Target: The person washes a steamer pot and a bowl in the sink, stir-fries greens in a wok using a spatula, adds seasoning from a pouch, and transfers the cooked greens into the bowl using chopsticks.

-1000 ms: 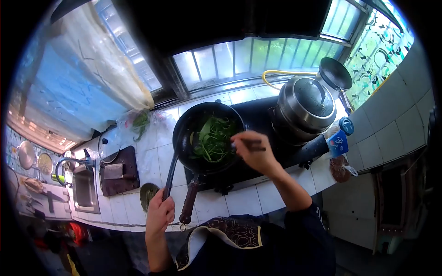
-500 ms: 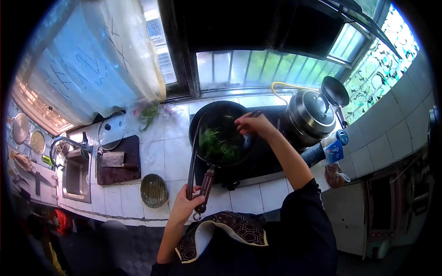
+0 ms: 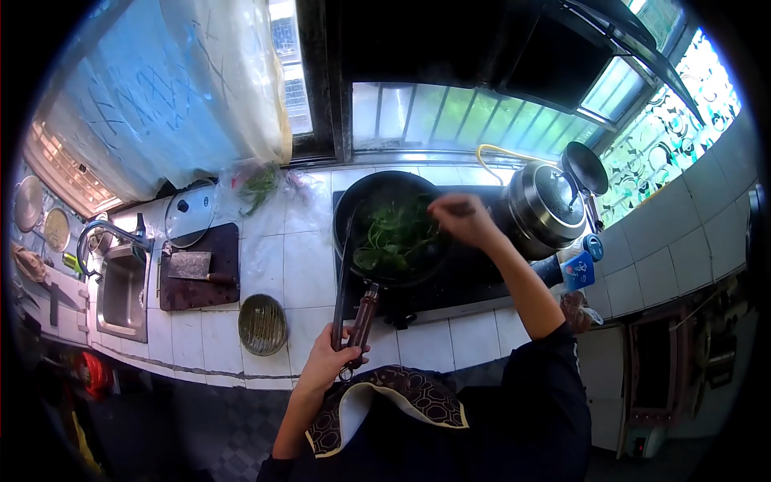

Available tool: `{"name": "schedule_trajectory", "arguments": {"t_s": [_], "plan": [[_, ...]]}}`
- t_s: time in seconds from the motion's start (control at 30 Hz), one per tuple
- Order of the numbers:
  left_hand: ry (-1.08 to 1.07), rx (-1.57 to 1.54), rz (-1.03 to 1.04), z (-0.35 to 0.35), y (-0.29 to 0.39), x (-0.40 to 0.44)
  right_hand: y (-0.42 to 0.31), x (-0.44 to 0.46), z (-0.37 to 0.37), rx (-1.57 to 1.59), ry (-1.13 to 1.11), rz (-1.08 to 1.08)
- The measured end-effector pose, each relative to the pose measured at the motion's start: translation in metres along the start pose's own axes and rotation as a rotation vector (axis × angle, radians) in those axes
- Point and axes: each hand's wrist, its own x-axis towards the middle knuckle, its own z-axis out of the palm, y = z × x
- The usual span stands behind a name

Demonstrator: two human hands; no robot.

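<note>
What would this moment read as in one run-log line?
pan: on stove, leafy greens inside | left hand: grips dark utensil, apparently pan handle too | right hand: over pan's right edge, contents unclear

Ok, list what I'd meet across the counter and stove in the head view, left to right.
Sink → cutting board → round dish → wok → steel pot.

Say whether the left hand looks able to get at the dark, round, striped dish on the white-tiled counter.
Probably yes: only white tiles lie between the left hand and the dish, though that hand likely must first release the long, black utensil.
</note>
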Motion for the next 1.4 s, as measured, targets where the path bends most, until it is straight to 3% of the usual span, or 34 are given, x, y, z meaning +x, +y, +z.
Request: {"name": "schedule_trajectory", "arguments": {"t_s": [0.03,0.1,0.13,0.2,0.23,0.27,0.37,0.4,0.47,0.53,0.63,0.83,0.9,0.93,1.0,1.07,1.13,1.23,1.33,1.4], "plan": [[-0.002,-0.002,-0.002,0.0,0.0,0.001,0.01,0.014,-0.004,-0.003,0.0,0.002],[-0.007,0.053,-0.041,0.0,0.001,0.001,0.046,0.038,-0.005,-0.206,0.237,-0.297],[-0.01,0.055,-0.042,0.001,0.0,0.001,0.055,0.044,-0.003,-0.207,0.24,-0.296],[0.008,0.044,-0.038,0.002,0.001,0.002,0.058,0.056,0.004,0.221,0.121,0.362],[0.013,0.044,-0.031,0.002,0.002,0.002,0.053,0.055,0.0,0.28,0.111,0.455],[0.023,0.02,-0.025,0.003,0.001,0.002,0.049,0.053,-0.002,0.28,0.101,0.453],[0.036,-0.005,-0.025,0.003,0.0,0.001,0.033,0.036,-0.001,0.401,-0.258,0.505],[0.028,0.004,-0.027,0.003,0.0,0.001,0.024,0.025,0.005,0.402,-0.261,0.512],[0.034,-0.004,-0.032,0.003,0.001,0.002,0.008,0.01,0.013,0.173,-0.434,0.42],[0.039,-0.009,-0.037,0.003,0.001,0.001,-0.002,0.01,0.002,0.041,-0.384,0.377],[0.031,0.048,-0.016,0.001,0.005,0.003,-0.008,0.019,-0.011,0.227,-0.093,0.319],[0.101,0.256,0.174,-0.017,0.005,0.015,0.044,0.033,0.089,0.527,0.04,0.419],[0.098,0.255,0.19,-0.022,0.008,0.012,0.048,0.032,0.101,0.684,0.294,0.523],[0.097,0.249,0.2,-0.025,0.009,0.009,0.051,0.03,0.099,0.687,0.295,0.523],[0.085,0.227,0.206,-0.03,0.015,0.003,0.054,0.03,0.08,0.924,0.504,0.705],[0.044,0.29,0.169,-0.037,0.018,-0.002,0.042,0.022,0.056,1.042,0.59,0.698],[0.047,0.253,0.189,-0.033,0.021,-0.006,0.037,0.014,0.027,1.165,0.541,0.646],[0.039,0.224,0.208,-0.033,0.024,-0.006,0.0,-0.002,0.001,1.114,0.609,0.503],[0.034,0.234,0.228,-0.033,0.026,-0.006,-0.036,-0.026,-0.009,0.895,0.439,0.359],[0.011,0.377,0.225,-0.036,0.03,-0.006,-0.046,-0.037,-0.01,0.28,0.153,0.341]]}}
